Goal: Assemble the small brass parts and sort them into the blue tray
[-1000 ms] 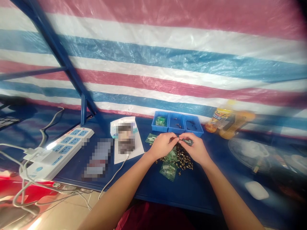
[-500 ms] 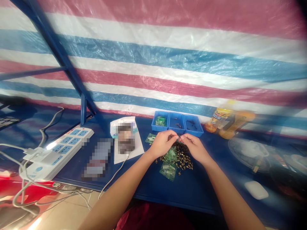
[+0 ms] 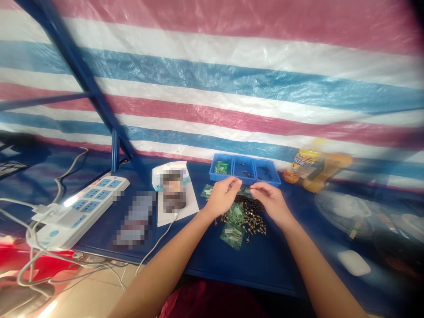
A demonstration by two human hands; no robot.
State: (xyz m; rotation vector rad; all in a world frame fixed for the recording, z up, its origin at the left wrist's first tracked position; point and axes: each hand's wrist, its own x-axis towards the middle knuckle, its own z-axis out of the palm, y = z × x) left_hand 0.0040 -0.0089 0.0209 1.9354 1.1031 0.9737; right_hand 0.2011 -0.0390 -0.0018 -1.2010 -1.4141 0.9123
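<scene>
Left grip raised, right grip pinching a green packet

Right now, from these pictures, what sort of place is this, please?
Probably a makeshift workshop for small parts. A blue three-compartment parts tray and loose brass fittings lie on a blue table, with a power strip beside them, under a striped tarpaulin.

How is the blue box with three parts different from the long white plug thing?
The blue parts tray is blue, while the power strip is white. The tray is split into three open compartments holding small parts; the strip is a long flat bar with rows of sockets. White cables run from the strip, but none from the tray. Both rest on the blue table top.
</scene>
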